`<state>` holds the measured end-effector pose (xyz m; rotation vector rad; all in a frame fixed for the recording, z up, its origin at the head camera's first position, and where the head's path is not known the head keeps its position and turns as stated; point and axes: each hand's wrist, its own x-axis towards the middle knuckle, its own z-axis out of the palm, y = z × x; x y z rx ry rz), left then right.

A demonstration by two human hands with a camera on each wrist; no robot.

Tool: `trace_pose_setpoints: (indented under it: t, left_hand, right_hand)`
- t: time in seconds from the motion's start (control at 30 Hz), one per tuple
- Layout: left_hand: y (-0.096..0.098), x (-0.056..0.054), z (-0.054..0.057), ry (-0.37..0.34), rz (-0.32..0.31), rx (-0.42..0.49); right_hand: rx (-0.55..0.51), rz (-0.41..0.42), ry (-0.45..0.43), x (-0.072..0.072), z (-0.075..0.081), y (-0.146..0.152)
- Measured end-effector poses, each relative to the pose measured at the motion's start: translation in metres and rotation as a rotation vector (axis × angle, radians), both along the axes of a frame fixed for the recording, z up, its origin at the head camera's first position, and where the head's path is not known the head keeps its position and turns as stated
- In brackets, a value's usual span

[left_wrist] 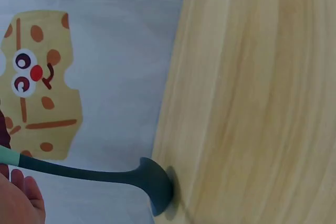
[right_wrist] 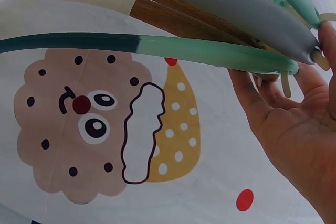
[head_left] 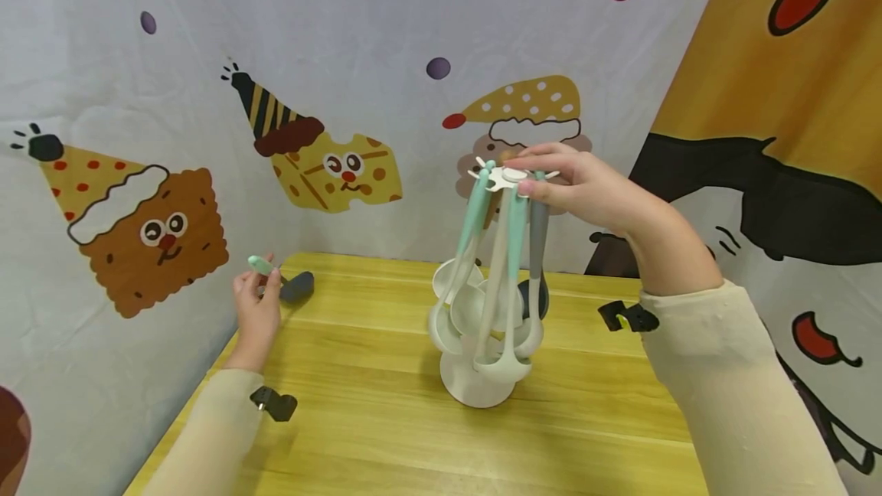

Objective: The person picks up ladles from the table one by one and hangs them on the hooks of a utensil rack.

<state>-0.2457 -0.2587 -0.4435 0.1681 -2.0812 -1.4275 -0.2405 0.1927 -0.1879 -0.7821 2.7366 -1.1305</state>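
Note:
My left hand (head_left: 258, 305) grips a ladle by its mint-green handle, out at the table's left edge. The ladle's dark bowl (left_wrist: 155, 184) is down at the tabletop edge in the left wrist view. My right hand (head_left: 586, 182) holds the top of a white utensil stand (head_left: 475, 387), thumb in front and fingers over the top. Several utensils hang from its hooks, among them a mint-handled ladle (head_left: 515, 239) with a white bowl and a grey-handled utensil (head_left: 540, 239). In the right wrist view another mint handle (right_wrist: 210, 54) with a dark shaft hangs nearest, partly hiding wooden handles (right_wrist: 181, 22).
The yellow wood-grain table (head_left: 372, 419) lies under the stand. A white cloth backdrop (head_left: 372, 21) with cartoon food figures rises along its left and back edges. An orange and black print (head_left: 792, 121) covers the right side.

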Motion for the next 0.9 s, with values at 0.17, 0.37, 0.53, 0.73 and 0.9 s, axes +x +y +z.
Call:
trace_pose_setpoints:
  t: [0.17,0.37,0.53,0.73,0.9]
  left_hand:
    - [0.002,-0.002,0.007,0.071,0.021,0.035]
    - [0.009,0.0,0.018,0.107,0.067,0.032]
    - [0.018,0.0,0.025,0.15,0.051,0.055]
    - [0.033,0.007,0.043,0.259,-0.138,0.29]
    - [0.05,0.016,0.055,0.307,-0.214,0.241]
  right_hand:
    - [-0.001,-0.007,0.001,0.0,0.0,0.001]
    - [-0.013,0.0,-0.005,0.0,0.0,0.0]
    - [-0.011,-0.007,-0.003,0.001,0.0,0.001]
    - [-0.022,-0.007,-0.012,0.0,-0.001,0.001]
    - [-0.026,-0.009,-0.012,0.001,-0.002,0.001]
